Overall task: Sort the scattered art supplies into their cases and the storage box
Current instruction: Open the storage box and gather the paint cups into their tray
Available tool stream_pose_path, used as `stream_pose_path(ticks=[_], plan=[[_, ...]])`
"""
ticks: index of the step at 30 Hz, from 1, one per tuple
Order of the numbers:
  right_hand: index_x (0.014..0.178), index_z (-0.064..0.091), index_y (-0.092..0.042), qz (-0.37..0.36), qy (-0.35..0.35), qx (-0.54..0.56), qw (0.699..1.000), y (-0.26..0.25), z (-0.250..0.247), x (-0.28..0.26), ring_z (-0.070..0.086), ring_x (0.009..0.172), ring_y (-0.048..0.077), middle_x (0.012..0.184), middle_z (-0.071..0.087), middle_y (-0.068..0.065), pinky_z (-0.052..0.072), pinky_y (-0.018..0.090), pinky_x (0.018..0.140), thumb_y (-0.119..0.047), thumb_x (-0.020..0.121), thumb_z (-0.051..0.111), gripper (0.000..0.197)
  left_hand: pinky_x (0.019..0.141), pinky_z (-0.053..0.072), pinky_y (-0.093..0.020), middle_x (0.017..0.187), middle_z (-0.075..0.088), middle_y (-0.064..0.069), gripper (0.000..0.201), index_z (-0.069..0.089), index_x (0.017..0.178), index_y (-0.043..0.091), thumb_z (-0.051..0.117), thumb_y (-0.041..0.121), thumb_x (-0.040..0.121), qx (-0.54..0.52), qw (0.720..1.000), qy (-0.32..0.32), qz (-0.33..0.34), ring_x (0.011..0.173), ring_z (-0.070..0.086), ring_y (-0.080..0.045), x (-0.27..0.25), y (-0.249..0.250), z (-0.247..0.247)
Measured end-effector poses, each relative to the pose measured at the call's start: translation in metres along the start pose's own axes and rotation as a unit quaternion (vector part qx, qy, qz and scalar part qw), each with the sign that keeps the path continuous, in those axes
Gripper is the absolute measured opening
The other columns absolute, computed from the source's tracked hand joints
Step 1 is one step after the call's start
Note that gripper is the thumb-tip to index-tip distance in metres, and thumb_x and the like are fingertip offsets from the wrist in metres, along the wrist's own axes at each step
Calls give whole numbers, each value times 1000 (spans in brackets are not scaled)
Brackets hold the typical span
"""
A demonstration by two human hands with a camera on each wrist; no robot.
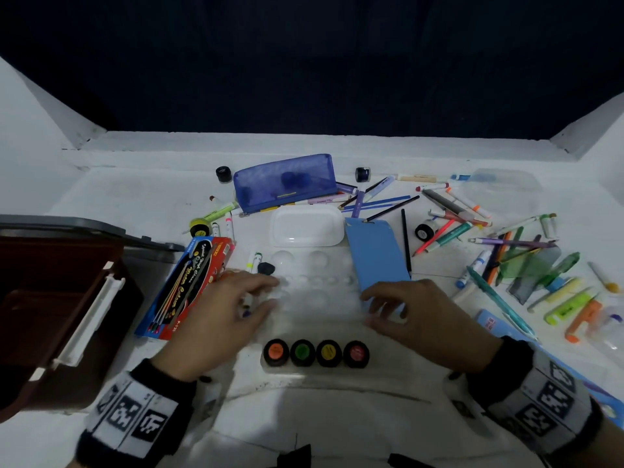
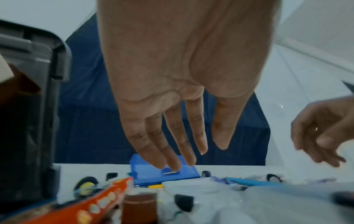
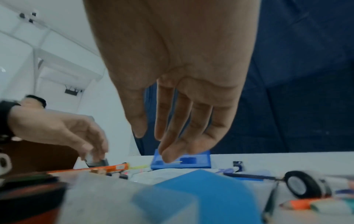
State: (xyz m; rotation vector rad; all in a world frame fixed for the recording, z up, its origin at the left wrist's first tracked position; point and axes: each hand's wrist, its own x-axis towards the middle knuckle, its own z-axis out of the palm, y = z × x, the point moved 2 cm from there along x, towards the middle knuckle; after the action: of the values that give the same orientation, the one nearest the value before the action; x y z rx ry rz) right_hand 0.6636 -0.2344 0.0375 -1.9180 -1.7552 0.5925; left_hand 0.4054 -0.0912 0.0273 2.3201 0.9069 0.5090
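My left hand [image 1: 266, 295] hovers palm down with straight fingers over the left edge of a white well palette [image 1: 317, 292], holding nothing; in the left wrist view its fingers [image 2: 172, 157] hang straight. A small black jar [image 1: 266, 267] lies just past its fingertips. My right hand [image 1: 371, 309] hangs relaxed and empty over the near end of a flat blue sleeve [image 1: 374, 255]. A blue mesh pouch [image 1: 285, 182] stands at the back. A red and blue watercolour box [image 1: 189, 282] lies by my left hand. The dark storage box [image 1: 50, 298] stands open at the left.
Four paint jars [image 1: 315, 352] sit in a row near the front edge. A white plastic lid [image 1: 305, 224] lies behind the palette. Several pens, pencils and highlighters [image 1: 506, 248] are scattered on the right, with loose jars [image 1: 423, 231] among them.
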Motion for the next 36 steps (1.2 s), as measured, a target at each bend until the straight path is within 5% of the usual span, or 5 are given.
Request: stream_pose_path(ticks=[8,16,25,30,36], plan=[[98,71,-16,22,172,-86,981,59,-44,55,65,77,18,86,69,-1,55,38,73,-15,83,71,14,83,54,-38,101,67,12,27,65,105,26,63,27,79,156,984,-65,-47,94,61,-12,21,-38,-31],[131,56,-18,122,21,-300,946,136,-53,105,49,125,33,140,50,7,46,45,100,-25,89,55,42,91,52,-36,113,67,5,42,67,113,28,62,15,73,194,973,-106,-73,107,62,-20,31,-42,-31],[117,61,-12,158,-51,-302,939,142,-52,119,58,106,28,120,54,10,51,38,88,-4,90,51,30,94,51,-35,118,65,6,49,67,118,31,76,6,77,202,974,-99,-33,110,62,-20,30,-49,-29],[112,62,-15,143,-3,-280,949,137,-51,108,60,101,27,116,57,8,53,43,83,-6,92,50,25,82,44,-25,116,54,5,51,63,126,26,73,5,81,160,985,-57,3,102,58,-18,31,-37,-30],[113,64,-15,30,157,-154,975,103,-60,87,63,87,26,96,63,5,53,45,79,-17,91,64,22,93,49,-26,113,53,9,38,65,124,33,72,22,89,33,999,18,21,104,60,-8,35,-14,-28]])
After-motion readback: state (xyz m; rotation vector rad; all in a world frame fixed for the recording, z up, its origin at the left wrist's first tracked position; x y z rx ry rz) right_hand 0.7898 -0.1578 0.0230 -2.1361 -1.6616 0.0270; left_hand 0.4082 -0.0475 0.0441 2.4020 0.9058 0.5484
